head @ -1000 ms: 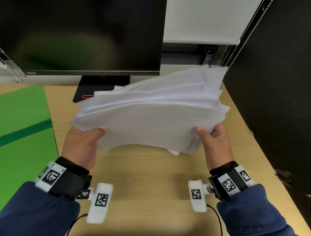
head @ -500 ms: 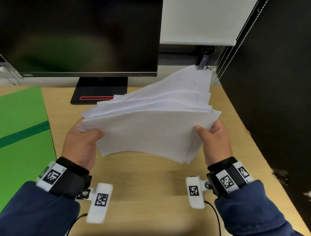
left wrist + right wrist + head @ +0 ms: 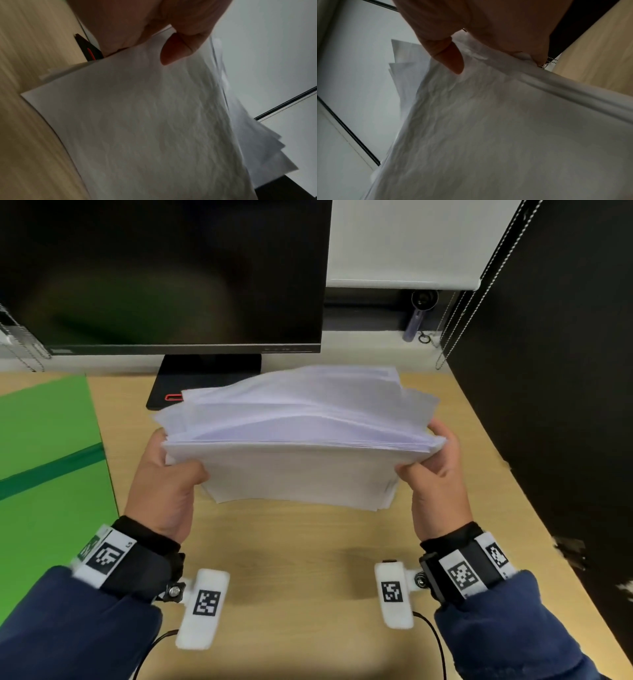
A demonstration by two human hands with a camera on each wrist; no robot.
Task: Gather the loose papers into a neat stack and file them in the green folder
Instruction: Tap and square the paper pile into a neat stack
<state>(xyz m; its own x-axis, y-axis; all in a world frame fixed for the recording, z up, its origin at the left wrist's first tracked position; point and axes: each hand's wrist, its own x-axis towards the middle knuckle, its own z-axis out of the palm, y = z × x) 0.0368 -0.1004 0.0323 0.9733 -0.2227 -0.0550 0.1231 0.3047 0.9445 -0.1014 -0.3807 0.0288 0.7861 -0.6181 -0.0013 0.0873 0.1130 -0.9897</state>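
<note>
Head view: paper stack (image 3: 301,463) held upright above wooden bench (image 3: 301,542), sheets fanned unevenly along top edge. Left hand (image 3: 164,484) clamped on stack's 9 o'clock edge, right hand (image 3: 435,477) on 3 o'clock edge. Green folder (image 3: 48,460) flat on bench at 9 o'clock, apart from stack. Monitor (image 3: 161,275) at 12 o'clock.

Left wrist view: thumb (image 3: 176,48) pressed on front sheet, sheet corners staggered at 4 o'clock.

Right wrist view: thumb (image 3: 452,59) pinching stack edge.

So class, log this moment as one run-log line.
left hand: grips white paper stack | right hand: grips stack | stack: uneven, above wooden desk | flat green folder: left, unfilled
</note>
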